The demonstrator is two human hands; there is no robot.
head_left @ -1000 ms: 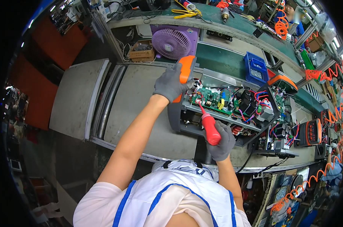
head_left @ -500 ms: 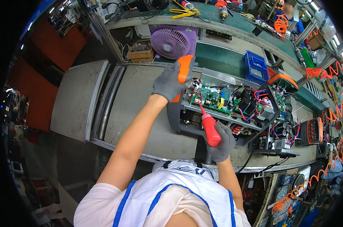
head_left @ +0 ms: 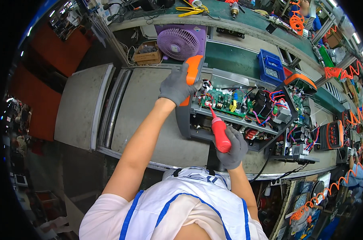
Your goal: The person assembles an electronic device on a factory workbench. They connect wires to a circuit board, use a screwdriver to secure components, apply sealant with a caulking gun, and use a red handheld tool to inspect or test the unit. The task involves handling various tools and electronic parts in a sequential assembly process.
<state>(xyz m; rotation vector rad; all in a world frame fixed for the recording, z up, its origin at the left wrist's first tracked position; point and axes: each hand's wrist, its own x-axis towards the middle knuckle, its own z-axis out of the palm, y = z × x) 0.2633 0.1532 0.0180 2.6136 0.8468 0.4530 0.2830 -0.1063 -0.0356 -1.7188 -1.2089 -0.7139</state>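
An open grey machine chassis lies on the workbench, showing a green circuit board and coloured wires. My left hand, in a grey glove, grips the chassis's orange end panel at its left end. My right hand, also gloved, holds a red-handled screwdriver whose tip points up and left into the chassis near the circuit board.
A purple desk fan and a cardboard box stand behind the chassis. A blue parts bin sits at the back right. A second open unit with an orange panel lies to the right. Orange coiled hoses hang at right.
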